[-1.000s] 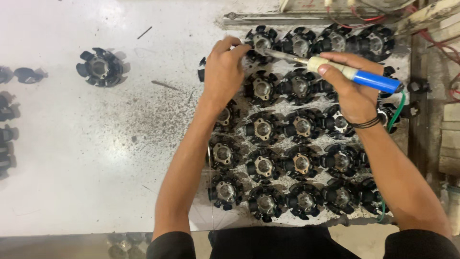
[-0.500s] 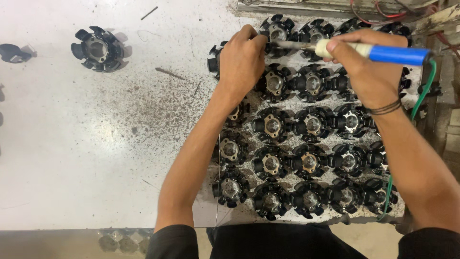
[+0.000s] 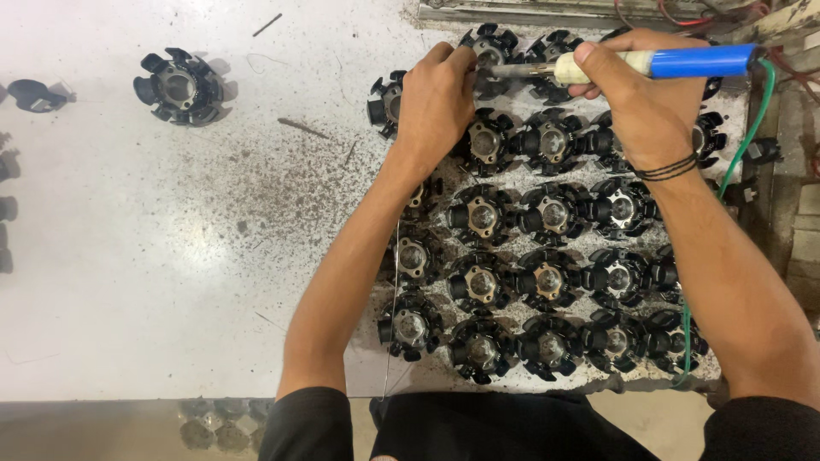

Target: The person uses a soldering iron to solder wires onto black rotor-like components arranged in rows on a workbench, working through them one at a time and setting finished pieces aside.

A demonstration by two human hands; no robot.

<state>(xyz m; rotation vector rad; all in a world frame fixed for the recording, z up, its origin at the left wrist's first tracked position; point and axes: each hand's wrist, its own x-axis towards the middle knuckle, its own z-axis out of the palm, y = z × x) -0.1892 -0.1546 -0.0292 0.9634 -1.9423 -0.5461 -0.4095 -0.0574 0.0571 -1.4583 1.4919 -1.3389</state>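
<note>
A white, grit-speckled desk [image 3: 171, 256] carries rows of black stator cores [image 3: 547, 282] packed side by side on its right half. One lone stator core [image 3: 178, 85] sits well apart at the far left. The right hand [image 3: 645, 102] has its fingers closed around a blue-handled soldering iron [image 3: 649, 62], tip pointing left. The left hand [image 3: 437, 102] pinches the top-row core [image 3: 489, 51] at that tip.

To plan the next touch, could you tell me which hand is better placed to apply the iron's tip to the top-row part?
Probably the right hand: it holds the blue-handled soldering iron, whose tip points at the part beside the left hand.
</note>
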